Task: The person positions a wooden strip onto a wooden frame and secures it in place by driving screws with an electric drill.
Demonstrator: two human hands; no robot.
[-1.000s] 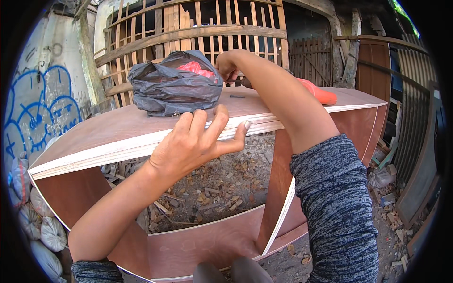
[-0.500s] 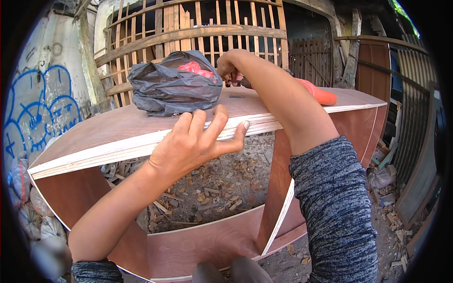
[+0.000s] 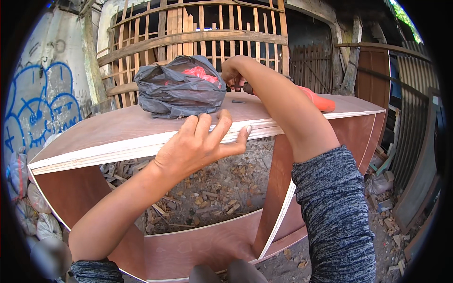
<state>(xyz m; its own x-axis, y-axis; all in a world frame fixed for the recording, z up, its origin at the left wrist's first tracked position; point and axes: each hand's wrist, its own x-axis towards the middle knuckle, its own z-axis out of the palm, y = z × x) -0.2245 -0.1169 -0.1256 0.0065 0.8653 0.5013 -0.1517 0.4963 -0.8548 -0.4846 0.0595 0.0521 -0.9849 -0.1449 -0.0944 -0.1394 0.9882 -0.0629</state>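
My right hand [image 3: 233, 75] reaches over the top panel of a plywood cabinet frame [image 3: 101, 126]. Its fingers are closed at the dark front end of an orange-red power drill [image 3: 321, 101] lying on that panel; my forearm hides the drill's middle. My left hand [image 3: 196, 139] rests on the panel's pale front edge, fingers apart and bent over it, thumb along the edge, holding nothing. Between the hands lies a small grey screw or bit [image 3: 239, 101]. Just beyond my left fingers sits a black plastic bag [image 3: 181, 89] with a red plastic bag [image 3: 200, 73] showing inside.
Below, an upright divider [image 3: 275, 188] joins the frame's top and bottom panels. Rubble and wood scraps [image 3: 212, 191] cover the ground behind it. A wooden slat lattice [image 3: 188, 37] stands at the back. Filled sacks [image 3: 40, 200] lie at left, corrugated sheets [image 3: 415, 108] at right.
The whole view has shifted slightly, so things sit a little lower. Both hands keep their places, the right at the drill's front end and the left on the edge.
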